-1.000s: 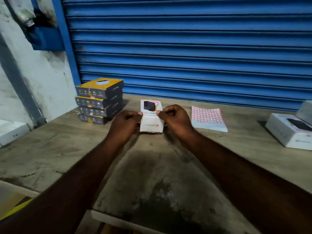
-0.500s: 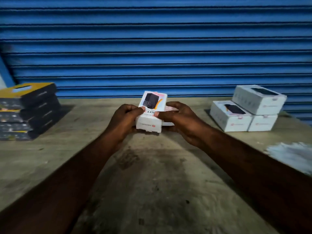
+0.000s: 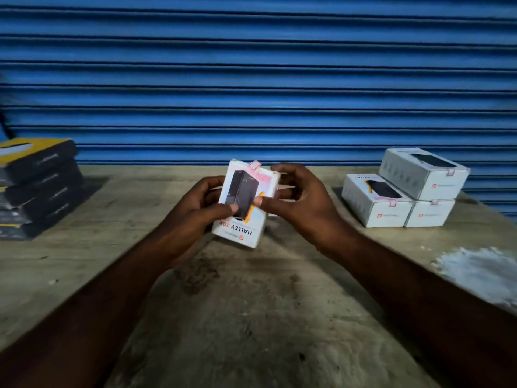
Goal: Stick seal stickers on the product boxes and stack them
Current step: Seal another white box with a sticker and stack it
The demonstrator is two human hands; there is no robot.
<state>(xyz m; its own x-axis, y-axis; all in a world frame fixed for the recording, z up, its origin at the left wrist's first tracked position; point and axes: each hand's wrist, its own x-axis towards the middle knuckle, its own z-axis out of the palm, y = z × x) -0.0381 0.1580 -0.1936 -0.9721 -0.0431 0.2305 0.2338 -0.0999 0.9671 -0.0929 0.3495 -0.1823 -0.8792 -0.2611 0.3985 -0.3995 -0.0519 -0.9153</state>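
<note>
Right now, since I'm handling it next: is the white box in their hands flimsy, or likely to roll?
The white box is probably stiff: its edges look straight while the left hand and right hand hold it. Flat faces suggest it will sit or slide, not roll. Standing on its narrow end it might tip; weight can't be judged.

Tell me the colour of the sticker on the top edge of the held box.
Pink: the sticker on the box, clearest in the head view.

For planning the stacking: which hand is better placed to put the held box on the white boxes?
Probably right: the right hand holds the box, and the white boxes stand on its side.
</note>
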